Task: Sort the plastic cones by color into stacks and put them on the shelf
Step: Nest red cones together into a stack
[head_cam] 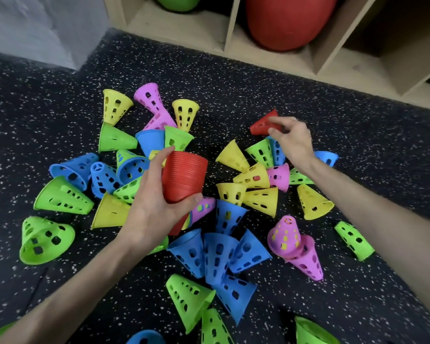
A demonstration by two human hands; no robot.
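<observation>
Head view: your left hand (157,207) gripped the red stack (185,178), mouth toward twelve o'clock; your right hand (292,139) pinched a red cone (261,126) at the stack's two o'clock, lying sideways.

Red cone stack (185,178) held; mixed-colour perforated cones (219,254) strewn.

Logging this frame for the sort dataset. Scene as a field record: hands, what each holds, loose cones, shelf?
left hand: grips red stack
right hand: pinches red cone, lifted off the floor
stack state: nested, red only
loose cones: green, blue, yellow, pink, scattered on floor
other loose red: none plainly visible
shelf: top of view, holds red ball and a green object
cones on shelf: none seen
</observation>
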